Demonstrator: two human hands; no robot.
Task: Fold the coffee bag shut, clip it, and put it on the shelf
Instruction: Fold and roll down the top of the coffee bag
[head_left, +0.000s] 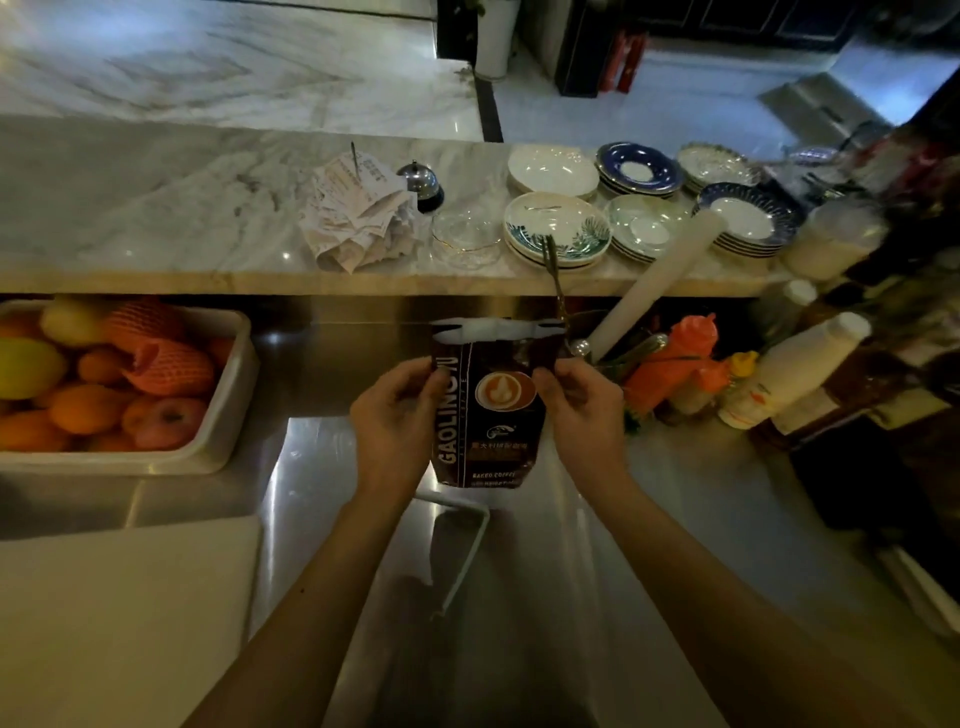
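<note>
A dark brown coffee bag (493, 415) with a latte picture and white lettering stands upright on the steel counter, held between both hands. My left hand (395, 415) grips its left edge and my right hand (582, 405) pinches its right edge near the top. The bag's top (496, 330) shows a pale, crumpled inner rim. A long white clip (462, 551) lies on the counter just in front of the bag, between my forearms. The marble shelf (156, 208) runs across above the counter.
A white tub of oranges and apples (228, 405) stands at the left, a white board (130, 623) at the near left. Receipts (358, 213), a bell (423, 182) and stacked plates (556, 228) fill the shelf. Bottles (795, 369) and a white roll (654, 291) crowd the right.
</note>
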